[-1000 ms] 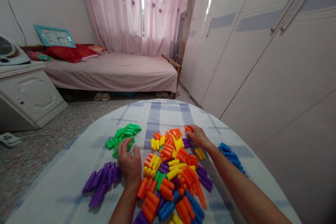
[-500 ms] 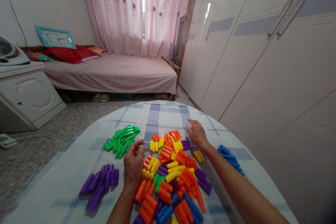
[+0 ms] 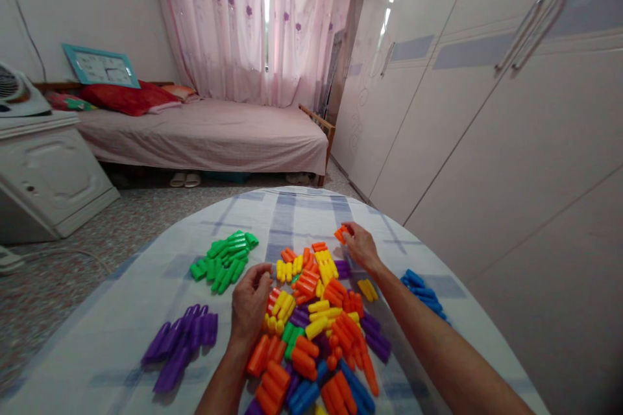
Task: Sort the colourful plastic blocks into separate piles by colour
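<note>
Moved since the earlier frame: 1 orange block (image 3: 341,233), now pinched by the right hand (image 3: 361,246), keeping it apart from the mixed heap (image 3: 307,283); left hand (image 3: 250,305) slack alongside, grasping nothing visible.

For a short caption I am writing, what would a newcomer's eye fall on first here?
Probably the bright mixed heap of plastic pieces, orange most of all, in the near middle of the table. Single-colour groups flank it: green pieces and purple pieces on the left, blue pieces on the right. Next, the eye may go to the right hand, holding orange plastic near the heap's far right side.
</note>
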{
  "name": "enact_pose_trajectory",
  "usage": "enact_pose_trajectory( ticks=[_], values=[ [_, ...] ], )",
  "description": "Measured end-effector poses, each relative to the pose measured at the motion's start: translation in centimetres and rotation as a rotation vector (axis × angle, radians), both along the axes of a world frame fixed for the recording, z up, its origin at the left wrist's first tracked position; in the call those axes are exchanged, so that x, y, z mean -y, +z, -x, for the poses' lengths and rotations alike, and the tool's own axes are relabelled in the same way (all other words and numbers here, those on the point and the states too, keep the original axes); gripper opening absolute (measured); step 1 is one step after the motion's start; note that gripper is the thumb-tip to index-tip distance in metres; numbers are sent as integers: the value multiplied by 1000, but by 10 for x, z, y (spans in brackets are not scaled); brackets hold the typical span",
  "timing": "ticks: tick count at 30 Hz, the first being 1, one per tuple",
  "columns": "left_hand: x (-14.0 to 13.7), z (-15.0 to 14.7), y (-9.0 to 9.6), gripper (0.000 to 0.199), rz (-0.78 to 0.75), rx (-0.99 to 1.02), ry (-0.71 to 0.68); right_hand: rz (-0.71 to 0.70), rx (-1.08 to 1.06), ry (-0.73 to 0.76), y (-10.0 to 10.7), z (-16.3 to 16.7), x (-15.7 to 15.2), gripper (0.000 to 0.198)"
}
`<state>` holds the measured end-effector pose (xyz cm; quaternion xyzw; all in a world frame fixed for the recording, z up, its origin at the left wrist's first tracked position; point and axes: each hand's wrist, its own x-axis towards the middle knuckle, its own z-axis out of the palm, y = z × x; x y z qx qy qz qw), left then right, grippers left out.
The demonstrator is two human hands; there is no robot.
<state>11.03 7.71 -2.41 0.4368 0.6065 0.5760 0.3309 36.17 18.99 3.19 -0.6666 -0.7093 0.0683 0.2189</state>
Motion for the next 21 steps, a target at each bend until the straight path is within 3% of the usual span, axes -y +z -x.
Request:
enact_pose_trajectory(
  ticks=[6,12,21],
  values=[
    [1,-1,4,30,4,-2,-10,1,107,-78,0,-19,-31,35],
    [1,0,2,31,14,-13,-9,3,129,-49,-9,-14,-27,38],
    [-1,2,-3,30,-13,-34,-21,132,97,317,-8,34,-15,29]
  ],
)
